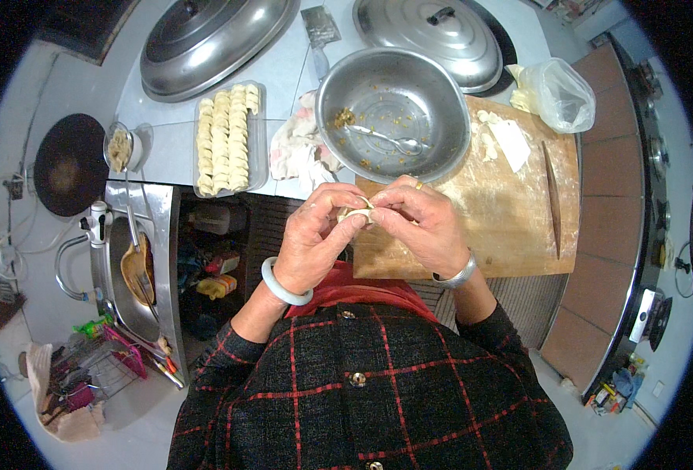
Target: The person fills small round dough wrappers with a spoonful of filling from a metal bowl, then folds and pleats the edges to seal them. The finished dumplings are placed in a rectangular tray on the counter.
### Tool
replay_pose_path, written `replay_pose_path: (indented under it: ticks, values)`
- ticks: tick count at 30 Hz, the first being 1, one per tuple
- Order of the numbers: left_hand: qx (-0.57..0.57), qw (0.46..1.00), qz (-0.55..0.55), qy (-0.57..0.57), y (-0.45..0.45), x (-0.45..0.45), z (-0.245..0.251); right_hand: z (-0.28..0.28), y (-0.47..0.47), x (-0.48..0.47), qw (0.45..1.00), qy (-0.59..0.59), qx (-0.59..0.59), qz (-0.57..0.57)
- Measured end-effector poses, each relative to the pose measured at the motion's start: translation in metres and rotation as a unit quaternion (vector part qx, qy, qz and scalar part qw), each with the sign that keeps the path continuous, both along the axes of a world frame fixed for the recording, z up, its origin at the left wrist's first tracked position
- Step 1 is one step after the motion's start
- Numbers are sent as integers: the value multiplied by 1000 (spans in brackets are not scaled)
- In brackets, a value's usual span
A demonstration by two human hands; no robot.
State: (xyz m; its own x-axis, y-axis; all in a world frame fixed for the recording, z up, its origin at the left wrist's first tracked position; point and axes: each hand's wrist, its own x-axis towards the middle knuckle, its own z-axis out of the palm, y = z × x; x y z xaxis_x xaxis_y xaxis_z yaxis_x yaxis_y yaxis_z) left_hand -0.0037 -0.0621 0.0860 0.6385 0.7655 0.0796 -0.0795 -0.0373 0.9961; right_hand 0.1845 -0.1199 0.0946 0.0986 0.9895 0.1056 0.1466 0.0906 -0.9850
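Note:
Between my left hand (325, 230) and my right hand (424, 225), a small dumpling (358, 214) is pinched by the fingertips of both; its folded edge faces up and part of it is hidden by the fingers. Just beyond the hands stands a wide steel bowl (440, 141) with a spoon (402, 144) and a small lump of filling (344, 118) in it. A clear plastic tray (259, 147) to the left holds several rows of folded dumplings (222, 141). On the floured wooden board (487, 223) lie a white scraper (511, 144) and scraps of dough (488, 147).
Two large steel lids (229, 47) (434, 35) lie at the back of the table. A crumpled cloth (293, 141) sits between tray and bowl. A plastic bag (561, 94) rests on the board's far right corner. At the left are a cup of paste (121, 150) and a sink (124, 282).

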Motion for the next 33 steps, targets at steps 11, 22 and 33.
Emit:
replay_pose_path:
  ticks: [11, 22, 33]
  values:
    - [-24, 998, 52, -12, -4, 5, 3, -5, 0, -2, 997, -45, 41, -45]
    - [-117, 991, 48, -42, -4, 8, 4, -9, 3, -3, 998, -32, 24, -57]
    - [6, 998, 43, 40, 4, 11, 2, 6, 8, 8, 997, -75, 16, 4]
